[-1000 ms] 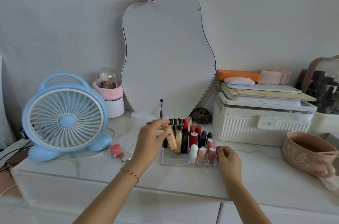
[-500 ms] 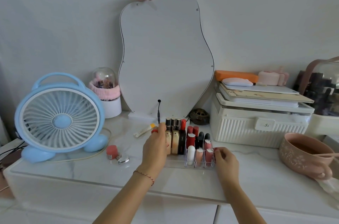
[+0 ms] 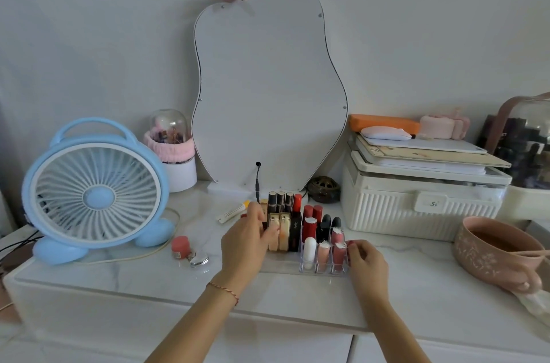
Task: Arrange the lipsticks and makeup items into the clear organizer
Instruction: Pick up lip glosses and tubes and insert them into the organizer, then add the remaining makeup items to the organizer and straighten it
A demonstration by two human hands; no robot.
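Left hand (image 3: 245,240) has its fingers curled against the cream compacts (image 3: 279,231) standing at the left end of the clear organizer (image 3: 324,269), though whether it's really pinching one is hard to tell. Right hand (image 3: 367,266) is loosely curled, fingertips touching the organizer's front right corner beside a pink lip gloss (image 3: 338,255). Organizer sits mid-counter (image 3: 416,282), near the front edge, lipsticks upright. A small tube (image 3: 233,211) lies behind the left hand; a red cap (image 3: 180,246) sits left. Bare marble runs along the front edge.
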